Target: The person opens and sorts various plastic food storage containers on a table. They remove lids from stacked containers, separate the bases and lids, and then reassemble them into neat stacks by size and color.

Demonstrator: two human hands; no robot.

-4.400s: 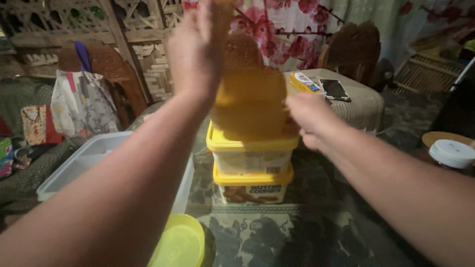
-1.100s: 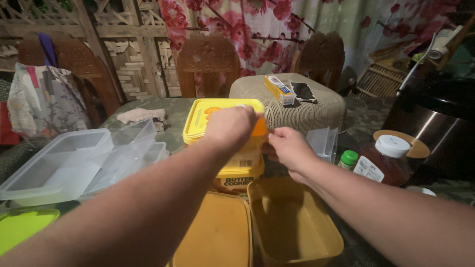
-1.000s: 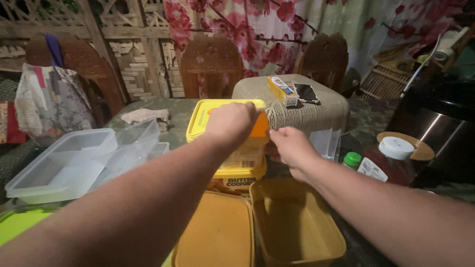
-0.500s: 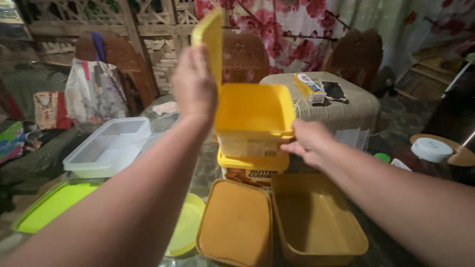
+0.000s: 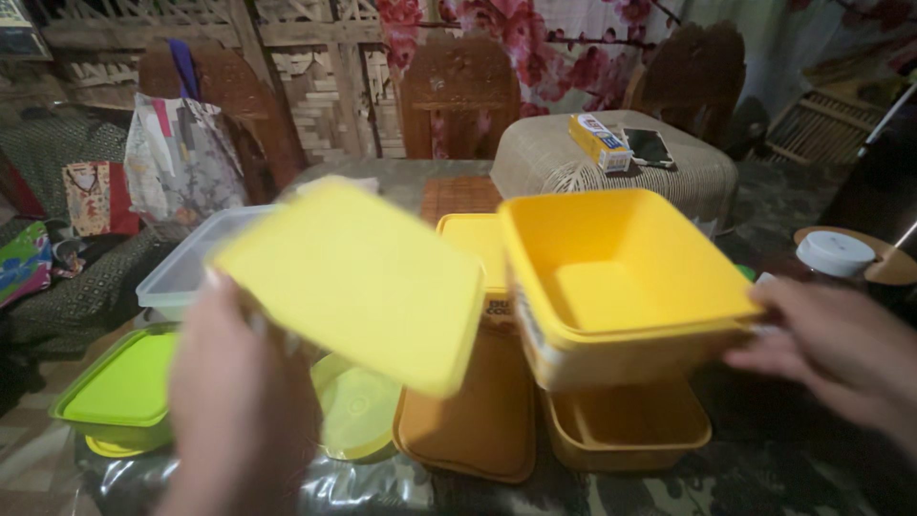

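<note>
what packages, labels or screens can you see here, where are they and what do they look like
Small carton: on the woven cover at the back, oblong, yellow with blue and white.
Phone: beside the carton, flat, dark screen.
Lower tub's label: behind the right hand's yellow tub, mostly hidden.

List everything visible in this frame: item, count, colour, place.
yellow lid: 1, yellow, raised in the left hand
open tub: 1, yellow, empty, held by the right hand
lidded tub: 1, yellow, behind the open tub
orange lid: 1, flat on the table
orange container: 1, open, under the held tub
round lid: 1, pale green, table
green-lidded box: 1, left edge
clear container: 1, left
woven cover: 1, beige, rear, carrying a small box and phone
white-capped jar: 1, right
left hand: 1
right hand: 1
</note>
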